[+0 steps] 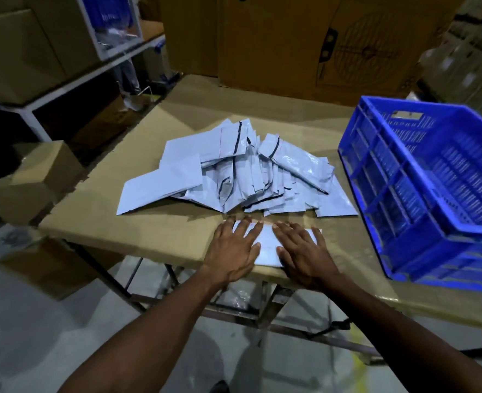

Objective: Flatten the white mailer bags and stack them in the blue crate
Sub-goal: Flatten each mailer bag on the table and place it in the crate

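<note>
Cardboard-brown sheeting covers the table (154, 231), which fills the middle of the view and stands on a metal folding frame over a pale grey floor (35, 336). Large brown cartons (276, 43) wall off the far side; one carries a printed fan outline. More cartons sit at left on and under a white metal rack (32, 114), and a smaller brown box (47, 168) stands just off the table's left edge.

Blue crate (421, 191): on the table's right end, slotted walls, handle cutout on the far wall, tilted in the wide-angle view. What I can see of its interior shows no bags, though the floor of it is largely hidden by the near wall.

Pile of white mailer bags (234, 171): centre of the table, left of the crate and near it but apart. Loose, crumpled, overlapping at all angles; several show dark adhesive strips along their flaps. A few flatter ones fan out at the left and right edges of the heap.

Single mailer bag (268, 245): lies flat at the near edge of the table, just in front of the pile, separate from it.

Left hand (234, 251): palm down on the left part of that bag, fingers straight and spread, pressing it to the table.

Right hand (305, 253): palm down on the right part, fingers likewise spread flat. Thumbs of both hands point inward, close together but apart. Both forearms bare.
</note>
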`<state>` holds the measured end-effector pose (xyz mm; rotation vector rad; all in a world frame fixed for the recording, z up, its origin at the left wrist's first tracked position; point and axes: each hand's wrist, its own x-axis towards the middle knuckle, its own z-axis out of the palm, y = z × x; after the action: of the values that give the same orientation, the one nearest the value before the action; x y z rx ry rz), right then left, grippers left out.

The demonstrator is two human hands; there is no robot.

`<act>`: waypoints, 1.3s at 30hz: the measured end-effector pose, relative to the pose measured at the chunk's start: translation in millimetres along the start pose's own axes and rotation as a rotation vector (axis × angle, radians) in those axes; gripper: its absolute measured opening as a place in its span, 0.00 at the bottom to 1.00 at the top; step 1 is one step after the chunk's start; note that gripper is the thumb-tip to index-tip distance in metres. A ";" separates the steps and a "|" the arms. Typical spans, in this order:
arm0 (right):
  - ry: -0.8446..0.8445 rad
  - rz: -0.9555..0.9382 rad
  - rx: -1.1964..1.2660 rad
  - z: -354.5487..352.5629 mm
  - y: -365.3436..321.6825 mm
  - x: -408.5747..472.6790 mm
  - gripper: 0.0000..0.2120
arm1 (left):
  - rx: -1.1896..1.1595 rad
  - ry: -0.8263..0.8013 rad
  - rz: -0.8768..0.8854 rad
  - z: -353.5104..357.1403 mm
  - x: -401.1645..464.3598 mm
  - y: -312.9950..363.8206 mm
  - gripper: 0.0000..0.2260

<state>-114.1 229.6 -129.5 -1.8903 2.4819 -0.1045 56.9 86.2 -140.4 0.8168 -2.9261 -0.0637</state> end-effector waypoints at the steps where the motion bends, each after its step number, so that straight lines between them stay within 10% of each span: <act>1: 0.005 0.000 -0.003 0.4 0.1 -0.2 0.27 | -0.010 0.002 -0.012 -0.5 -0.5 -0.1 0.28; 39: -0.061 0.111 0.061 8.3 16.0 -5.5 0.38 | -0.028 -0.143 -0.045 -11.2 6.0 5.1 0.32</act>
<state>-127.6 238.8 -139.0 -1.7027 2.5063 -0.1169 50.4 87.3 -128.4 0.9104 -3.0311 -0.1733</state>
